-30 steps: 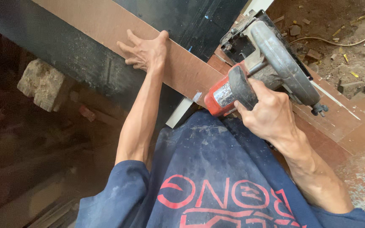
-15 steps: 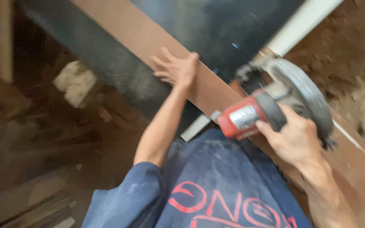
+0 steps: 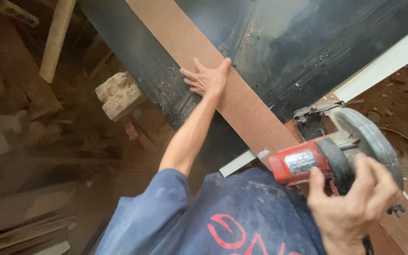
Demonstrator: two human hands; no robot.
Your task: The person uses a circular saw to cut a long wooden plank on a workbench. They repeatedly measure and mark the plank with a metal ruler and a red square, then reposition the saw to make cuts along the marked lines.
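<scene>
Saw: the red circular saw [image 3: 336,156] sits at the right of the frame on the brown board [image 3: 223,80]; it looks heavy and rigid, best held by its black handle.
Board: long, thin, stiff, running from top centre to lower right.
Right hand [image 3: 350,208]: fingers wrapped on the saw's handle.
Left hand [image 3: 208,78]: arm stretched, palm flat, fingers spread, pressing the board.

A single head-worn view looks steeply down, close over the person's chest and arms, onto the brown board [image 3: 223,80]; the left side seems blurred.
</scene>
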